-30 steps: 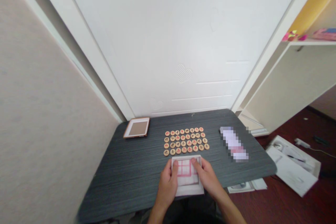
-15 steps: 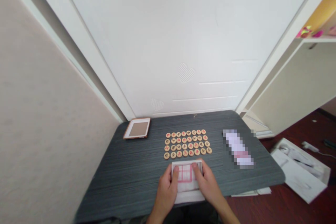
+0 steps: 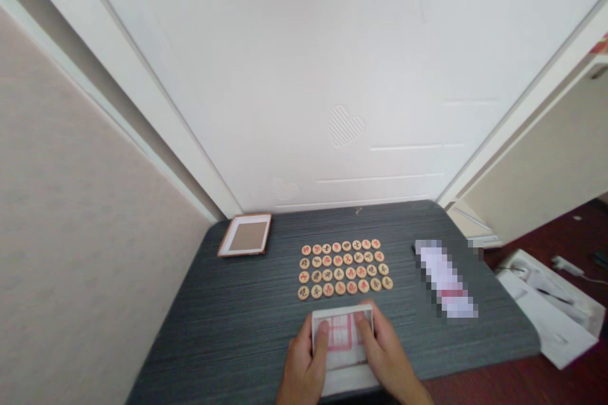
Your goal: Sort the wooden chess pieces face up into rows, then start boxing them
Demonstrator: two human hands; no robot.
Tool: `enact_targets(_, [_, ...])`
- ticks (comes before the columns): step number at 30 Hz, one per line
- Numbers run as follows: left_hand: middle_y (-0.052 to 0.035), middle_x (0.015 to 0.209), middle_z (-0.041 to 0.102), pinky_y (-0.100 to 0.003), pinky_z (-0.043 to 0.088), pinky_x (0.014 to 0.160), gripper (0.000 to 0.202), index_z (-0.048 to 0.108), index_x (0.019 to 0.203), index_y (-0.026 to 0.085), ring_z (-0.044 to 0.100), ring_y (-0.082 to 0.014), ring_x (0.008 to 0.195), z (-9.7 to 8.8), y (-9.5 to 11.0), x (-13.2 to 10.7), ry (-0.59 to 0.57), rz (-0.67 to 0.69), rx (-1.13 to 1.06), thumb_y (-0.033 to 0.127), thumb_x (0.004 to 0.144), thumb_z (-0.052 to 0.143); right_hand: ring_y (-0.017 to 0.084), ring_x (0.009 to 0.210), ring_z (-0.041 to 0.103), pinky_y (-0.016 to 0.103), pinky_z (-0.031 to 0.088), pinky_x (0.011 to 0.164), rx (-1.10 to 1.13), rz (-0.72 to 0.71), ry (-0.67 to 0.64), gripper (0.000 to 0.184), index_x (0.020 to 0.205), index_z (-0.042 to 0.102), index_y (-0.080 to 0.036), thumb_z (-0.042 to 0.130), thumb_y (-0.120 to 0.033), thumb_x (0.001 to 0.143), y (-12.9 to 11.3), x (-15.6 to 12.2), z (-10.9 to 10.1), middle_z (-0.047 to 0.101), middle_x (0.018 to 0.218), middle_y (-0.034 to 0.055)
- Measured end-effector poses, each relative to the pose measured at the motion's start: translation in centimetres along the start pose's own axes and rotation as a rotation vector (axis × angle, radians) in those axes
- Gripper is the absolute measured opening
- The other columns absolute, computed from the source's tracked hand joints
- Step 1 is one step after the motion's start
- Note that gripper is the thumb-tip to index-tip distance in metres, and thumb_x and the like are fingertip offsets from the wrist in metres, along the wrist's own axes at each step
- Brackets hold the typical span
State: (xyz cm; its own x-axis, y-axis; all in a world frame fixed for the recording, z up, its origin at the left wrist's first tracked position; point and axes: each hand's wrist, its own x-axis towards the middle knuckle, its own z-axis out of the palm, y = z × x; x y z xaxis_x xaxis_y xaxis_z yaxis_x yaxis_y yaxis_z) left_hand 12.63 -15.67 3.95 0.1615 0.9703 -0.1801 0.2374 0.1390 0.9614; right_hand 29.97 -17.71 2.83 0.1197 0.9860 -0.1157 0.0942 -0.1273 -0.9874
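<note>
A shallow white box (image 3: 349,381) is gripped from both sides close to the near edge of the dark table. Inside it lies a folded, pale sheet with pink lines (image 3: 339,336). My left hand (image 3: 306,357) wraps the box's left side, its thumb over the sheet. On the right side, my right hand (image 3: 387,354) does the same. Just beyond the box, round wooden Chinese chess pieces (image 3: 350,273) with red and black characters lie in neat rows. The fingers under the box are hidden.
An open box lid (image 3: 249,235) with a brown-edged rim lies at the back left of the table (image 3: 228,316). A blurred-out pale object (image 3: 446,281) is on the right. White wardrobe doors (image 3: 294,76) stand behind. An open white box (image 3: 555,304) sits on the floor at right.
The view has shifted slightly, so the table and pieces appear a little lower and larger. Both hands keep the same hold on the white box.
</note>
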Motion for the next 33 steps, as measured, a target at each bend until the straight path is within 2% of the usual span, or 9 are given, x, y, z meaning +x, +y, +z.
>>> enact_targets(3, [-0.0103, 0.099, 0.076, -0.029, 0.055, 0.082, 0.042, 0.071, 0.108, 0.017, 0.069, -0.0241, 0.084, 0.1, 0.2, 0.2, 0.015, 0.006, -0.001, 0.053, 0.092, 0.057, 0.018, 0.077, 0.056, 0.026, 0.047, 0.074, -0.011, 0.021, 0.001, 0.042, 0.086, 0.058, -0.02, 0.048, -0.059, 0.097, 0.2, 0.0, 0.0, 0.063, 0.081, 0.002])
enact_targets(7, [-0.0102, 0.096, 0.076, -0.029, 0.055, 0.077, 0.042, 0.071, 0.106, 0.017, 0.068, -0.0231, 0.076, 0.2, 0.2, 0.3, 0.021, -0.021, 0.017, 0.054, 0.091, 0.056, 0.016, 0.07, 0.053, 0.024, 0.046, 0.068, -0.028, 0.055, -0.005, 0.039, 0.085, 0.057, -0.02, 0.055, -0.058, 0.094, 0.0, 0.1, 0.0, 0.059, 0.075, -0.0004])
enact_targets(11, [-0.0094, 0.088, 0.076, -0.028, 0.055, 0.075, 0.043, 0.071, 0.1, 0.017, 0.068, -0.0241, 0.077, 0.4, 0.2, 0.4, 0.022, -0.064, 0.023, 0.057, 0.087, 0.06, 0.017, 0.072, 0.054, 0.025, 0.046, 0.068, -0.02, 0.038, -0.021, 0.038, 0.086, 0.058, -0.02, 0.051, -0.056, 0.096, -0.3, 0.2, -0.1, 0.06, 0.076, 0.0007])
enact_targets(16, [-0.0055, 0.068, 0.071, -0.027, 0.051, 0.06, 0.043, 0.068, 0.079, 0.018, 0.064, -0.0215, 0.062, 1.0, 0.3, 0.7, 0.117, -0.102, 0.083, 0.061, 0.08, 0.066, 0.015, 0.068, 0.051, 0.023, 0.043, 0.063, -0.042, 0.028, -0.014, 0.035, 0.081, 0.057, -0.02, 0.057, -0.052, 0.093, -0.5, 0.2, 0.5, 0.055, 0.071, -0.0016])
enact_targets(18, [-0.0048, 0.066, 0.07, -0.026, 0.051, 0.058, 0.044, 0.068, 0.077, 0.018, 0.063, -0.0208, 0.06, 1.1, 0.3, 0.8, 0.124, -0.1, 0.069, 0.062, 0.08, 0.065, 0.014, 0.067, 0.05, 0.023, 0.042, 0.061, -0.045, 0.047, 0.005, 0.034, 0.079, 0.056, -0.02, 0.061, -0.052, 0.09, -0.6, 0.3, 0.8, 0.053, 0.069, -0.0023])
enact_targets(26, [-0.0104, 0.084, 0.076, -0.031, 0.056, 0.075, 0.05, 0.072, 0.091, 0.015, 0.07, -0.0262, 0.077, 0.5, 0.4, 0.9, 0.058, -0.101, -0.059, 0.063, 0.083, 0.062, 0.015, 0.066, 0.051, 0.023, 0.043, 0.063, 0.05, 0.104, 0.036, 0.039, 0.076, 0.056, -0.02, 0.057, -0.056, 0.091, -1.0, 0.2, 1.1, 0.054, 0.069, -0.0019])
enact_targets(33, [-0.0105, 0.092, 0.077, -0.034, 0.056, 0.083, 0.06, 0.073, 0.096, 0.013, 0.07, -0.0273, 0.084, -0.5, 1.1, 0.8, 0.021, -0.2, -0.143, 0.07, 0.081, 0.059, 0.02, 0.076, 0.059, 0.028, 0.051, 0.075, 0.155, 0.153, 0.011, 0.043, 0.084, 0.062, -0.02, 0.056, -0.063, 0.09, -0.9, 0.5, 1.1, 0.064, 0.079, 0.0021])
